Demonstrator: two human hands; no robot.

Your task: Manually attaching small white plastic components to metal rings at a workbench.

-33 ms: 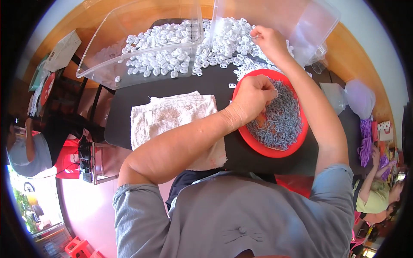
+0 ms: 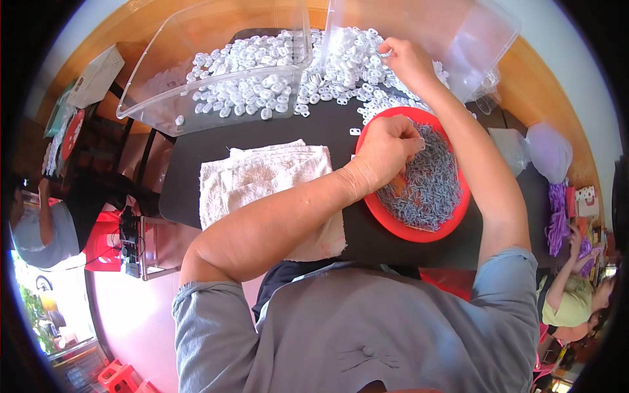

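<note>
Head: white towel (image 2: pixel 262 177) beside red plate (image 2: pixel 452 216), clear bins (image 2: pixel 196 72) behind.

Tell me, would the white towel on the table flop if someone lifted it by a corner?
Probably yes: the white towel lies folded and rumpled, so it looks soft and would likely droop. It seems light, and its rough weave would hardly slip.

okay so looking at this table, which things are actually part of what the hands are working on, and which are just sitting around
In use:
left hand over the round red plastic tray of small grey metal pieces
right hand in the loose white plastic pieces

Lying about:
folded white cloth towel
clear plastic bins
purple bundle
</note>
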